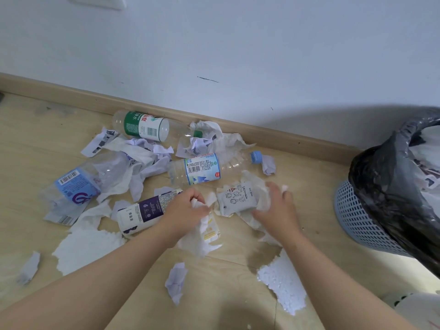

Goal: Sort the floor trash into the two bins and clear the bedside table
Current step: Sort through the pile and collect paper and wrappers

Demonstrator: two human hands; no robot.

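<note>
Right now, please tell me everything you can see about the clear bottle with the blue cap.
The clear bottle with the blue cap lies on its side on the wooden floor, cap pointing right. It looks like thin plastic, empty and somewhat dented, with a white and blue label bearing a barcode. Crumpled paper touches its cap end. Neither hand holds it.

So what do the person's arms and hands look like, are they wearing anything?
Both forearms are bare up to the frame's edge, with no sleeves in sight. The left hand and right hand wear no gloves, and no rings, watch or bracelets show.
</note>
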